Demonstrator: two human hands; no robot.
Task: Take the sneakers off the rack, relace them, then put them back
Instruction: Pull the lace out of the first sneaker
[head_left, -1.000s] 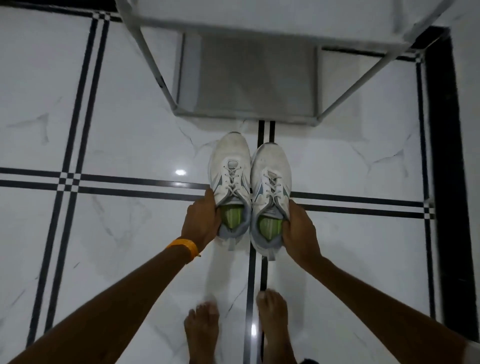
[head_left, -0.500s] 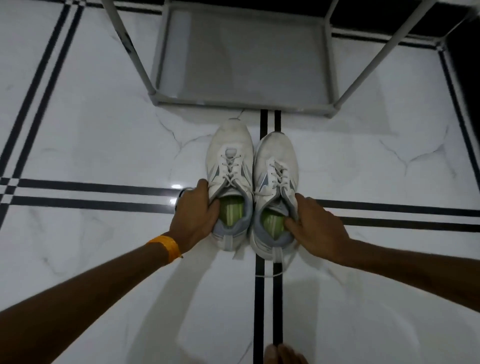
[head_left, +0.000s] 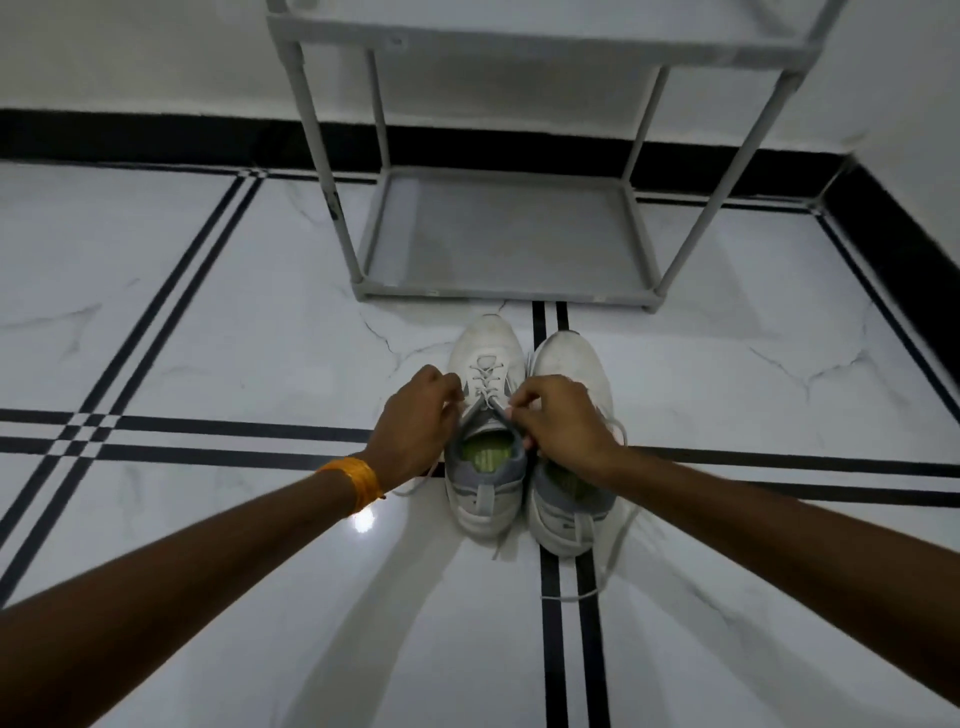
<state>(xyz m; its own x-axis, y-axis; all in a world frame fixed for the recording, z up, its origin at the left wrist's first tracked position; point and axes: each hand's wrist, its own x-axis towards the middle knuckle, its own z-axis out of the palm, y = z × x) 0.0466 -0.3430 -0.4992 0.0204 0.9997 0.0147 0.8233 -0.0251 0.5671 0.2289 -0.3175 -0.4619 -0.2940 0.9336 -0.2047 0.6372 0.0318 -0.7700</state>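
A: What is seen, taken from the grey metal-framed shoe rack (head_left: 506, 244) outward?

B: White marble floor with black inlaid stripes (head_left: 208, 338) is spread in front of the rack. The pair of white lace-up sneakers with grey collars and green insoles (head_left: 524, 431) is set on that floor just in front of the rack's lowest shelf, toes pointed at it, the two shoes touching side by side. The rack's shelves are seen bare.

A: And the hands?

B: Both are held over the shoe farther left of the rack's front edge. The left hand (head_left: 418, 434), with an orange band at the wrist, is closed at the shoe's side; what is pinched there cannot be told. The right hand (head_left: 563, 423) is pinched shut on the thin white lace (head_left: 488, 384) near the top eyelets.

A: How will it handle?

B: The shoes are judged light and soft-walled, the lace limp and slippery. It is best taken near its tip, the shoe steadied at the collar.
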